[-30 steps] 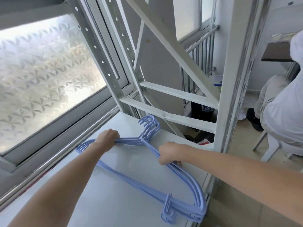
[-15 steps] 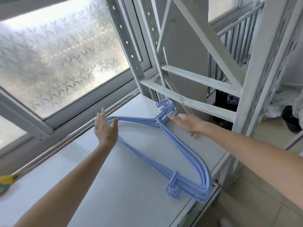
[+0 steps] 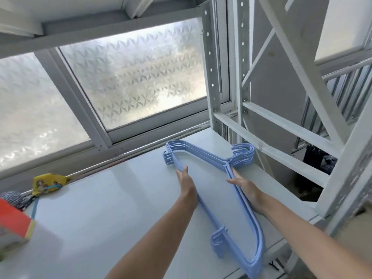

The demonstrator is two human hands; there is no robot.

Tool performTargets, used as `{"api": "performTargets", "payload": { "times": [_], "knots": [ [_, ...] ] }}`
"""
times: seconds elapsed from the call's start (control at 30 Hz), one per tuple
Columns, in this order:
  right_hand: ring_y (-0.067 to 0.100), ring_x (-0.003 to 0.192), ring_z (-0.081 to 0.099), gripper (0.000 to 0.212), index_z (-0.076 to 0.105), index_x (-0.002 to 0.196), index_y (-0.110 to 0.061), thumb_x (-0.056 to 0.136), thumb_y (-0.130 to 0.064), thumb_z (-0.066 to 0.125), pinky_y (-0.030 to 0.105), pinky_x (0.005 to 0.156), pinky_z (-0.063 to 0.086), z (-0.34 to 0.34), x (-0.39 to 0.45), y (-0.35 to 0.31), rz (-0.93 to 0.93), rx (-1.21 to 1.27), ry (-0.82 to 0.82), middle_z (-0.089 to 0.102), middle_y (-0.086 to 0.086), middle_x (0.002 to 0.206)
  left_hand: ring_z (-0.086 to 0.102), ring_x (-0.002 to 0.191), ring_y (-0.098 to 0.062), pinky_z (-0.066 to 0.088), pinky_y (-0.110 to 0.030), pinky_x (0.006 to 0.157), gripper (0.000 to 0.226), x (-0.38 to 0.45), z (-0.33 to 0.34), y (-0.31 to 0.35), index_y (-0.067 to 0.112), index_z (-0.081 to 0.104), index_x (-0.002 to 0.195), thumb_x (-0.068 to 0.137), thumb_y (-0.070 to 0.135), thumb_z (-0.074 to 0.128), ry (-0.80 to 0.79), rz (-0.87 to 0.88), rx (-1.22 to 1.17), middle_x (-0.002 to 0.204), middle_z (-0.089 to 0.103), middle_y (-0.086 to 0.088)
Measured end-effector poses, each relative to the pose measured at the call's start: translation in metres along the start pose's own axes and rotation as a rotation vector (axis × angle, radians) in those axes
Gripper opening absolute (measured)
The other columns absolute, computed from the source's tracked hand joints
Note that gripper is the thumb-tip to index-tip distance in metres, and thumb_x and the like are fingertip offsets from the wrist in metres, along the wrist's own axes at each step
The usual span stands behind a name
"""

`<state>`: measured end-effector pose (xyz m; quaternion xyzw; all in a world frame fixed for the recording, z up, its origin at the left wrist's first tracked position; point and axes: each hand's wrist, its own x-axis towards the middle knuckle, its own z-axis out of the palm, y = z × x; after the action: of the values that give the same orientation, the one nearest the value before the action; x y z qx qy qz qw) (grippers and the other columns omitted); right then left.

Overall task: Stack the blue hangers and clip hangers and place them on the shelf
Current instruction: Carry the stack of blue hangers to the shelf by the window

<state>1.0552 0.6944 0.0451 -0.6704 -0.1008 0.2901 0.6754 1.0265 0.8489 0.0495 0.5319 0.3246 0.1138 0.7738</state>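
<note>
The stack of blue hangers (image 3: 239, 200) lies flat on the white shelf (image 3: 120, 218), its near corner at the front edge. The left hand (image 3: 186, 185) rests straight-fingered against the lower bars; the right hand (image 3: 244, 187) lies on the right arm, fingers loosely extended. Risk: an uneven push could tip the overhanging corner off the edge or fan the hooks (image 3: 242, 153) apart.
</note>
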Motion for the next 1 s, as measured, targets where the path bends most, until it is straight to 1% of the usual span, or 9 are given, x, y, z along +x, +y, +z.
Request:
{"api": "performTargets", "payload": {
  "times": [0.1, 0.27, 0.37, 0.47, 0.6, 0.8, 0.87, 0.93, 1.0],
  "knots": [
    [0.008, 0.141, 0.015, 0.062, 0.006, 0.148, -0.019, 0.095, -0.012, 0.038, 0.016, 0.096, 0.019, 0.003, -0.004, -0.001, 0.003, -0.034, 0.018, 0.01, -0.007, 0.156, 0.021, 0.143, -0.025, 0.017, -0.048, 0.118, 0.059, -0.004, -0.001, 0.002, 0.031, 0.0, 0.149, 0.098, 0.038, 0.028, 0.011, 0.024, -0.01, 0.158, 0.013, -0.002],
    [0.01, 0.142, 0.013, 0.059, 0.002, 0.148, -0.021, 0.098, -0.016, 0.034, 0.017, 0.1, 0.017, 0.008, -0.008, -0.003, -0.034, -0.085, 0.027, 0.008, -0.007, 0.157, 0.016, 0.145, -0.022, 0.013, -0.046, 0.12, 0.058, -0.01, -0.005, -0.008, 0.03, -0.005, 0.148, 0.099, 0.035, 0.026, 0.007, 0.076, -0.068, 0.159, 0.009, 0.001],
    [0.01, 0.141, 0.017, 0.056, 0.001, 0.148, -0.023, 0.1, -0.02, 0.031, 0.02, 0.107, 0.018, 0.008, -0.012, -0.002, -0.066, -0.032, 0.044, 0.011, -0.007, 0.156, 0.018, 0.144, -0.022, 0.014, -0.044, 0.12, 0.056, -0.014, -0.005, -0.016, 0.029, -0.002, 0.148, 0.1, 0.031, 0.026, 0.008, 0.081, -0.109, 0.158, 0.012, 0.0],
    [0.008, 0.143, 0.011, 0.053, 0.005, 0.148, -0.019, 0.1, -0.022, 0.028, 0.025, 0.113, 0.013, 0.007, -0.016, 0.003, -0.093, -0.063, 0.044, 0.007, -0.007, 0.157, 0.015, 0.145, -0.021, 0.012, -0.043, 0.12, 0.056, -0.022, -0.004, -0.021, 0.03, 0.001, 0.148, 0.099, 0.033, 0.027, 0.021, 0.031, -0.111, 0.159, 0.01, 0.001],
    [0.002, 0.138, 0.012, 0.052, 0.005, 0.148, -0.02, 0.1, -0.022, 0.027, 0.018, 0.106, 0.015, 0.011, -0.018, 0.004, -0.088, -0.102, 0.034, 0.008, -0.007, 0.157, 0.005, 0.146, -0.017, 0.003, -0.037, 0.121, 0.056, -0.033, 0.001, -0.022, 0.025, -0.004, 0.148, 0.101, 0.028, 0.026, 0.026, 0.058, -0.101, 0.159, 0.001, 0.004],
    [0.011, 0.145, 0.007, 0.054, 0.002, 0.148, -0.019, 0.1, -0.019, 0.027, 0.032, 0.12, 0.007, 0.021, -0.023, -0.004, -0.053, -0.109, 0.065, 0.003, -0.004, 0.158, 0.004, 0.147, -0.015, 0.001, -0.034, 0.12, 0.055, -0.046, 0.0, -0.012, 0.019, -0.002, 0.149, 0.101, 0.023, 0.025, 0.038, 0.044, -0.019, 0.159, 0.001, 0.001],
    [0.012, 0.145, 0.005, 0.054, 0.0, 0.148, -0.019, 0.101, -0.021, 0.026, 0.03, 0.118, 0.005, 0.023, -0.03, -0.01, -0.059, -0.202, 0.136, 0.002, -0.003, 0.158, 0.004, 0.147, -0.017, 0.0, -0.033, 0.12, 0.053, -0.045, -0.011, -0.002, 0.011, 0.003, 0.149, 0.101, 0.023, 0.023, 0.098, 0.128, 0.145, 0.159, 0.004, -0.004],
    [0.012, 0.145, 0.001, 0.055, -0.001, 0.148, -0.017, 0.101, -0.024, 0.026, 0.026, 0.116, 0.002, 0.016, -0.04, -0.024, -0.127, -0.468, 0.214, -0.001, 0.0, 0.158, 0.003, 0.147, -0.022, -0.001, -0.035, 0.119, 0.054, -0.041, -0.031, 0.018, 0.003, 0.006, 0.148, 0.101, 0.024, 0.022, 0.156, 0.307, 0.509, 0.159, 0.006, -0.011],
    [0.013, 0.145, -0.005, 0.057, -0.002, 0.148, -0.013, 0.1, -0.024, 0.027, 0.026, 0.116, -0.004, 0.003, -0.054, -0.043, -0.199, -0.834, 0.191, -0.005, 0.003, 0.158, -0.001, 0.147, -0.025, -0.001, -0.039, 0.119, 0.057, -0.044, -0.057, 0.039, 0.005, 0.006, 0.148, 0.1, 0.032, 0.021, 0.167, 0.46, 0.948, 0.159, 0.003, -0.012]
  ]
}}
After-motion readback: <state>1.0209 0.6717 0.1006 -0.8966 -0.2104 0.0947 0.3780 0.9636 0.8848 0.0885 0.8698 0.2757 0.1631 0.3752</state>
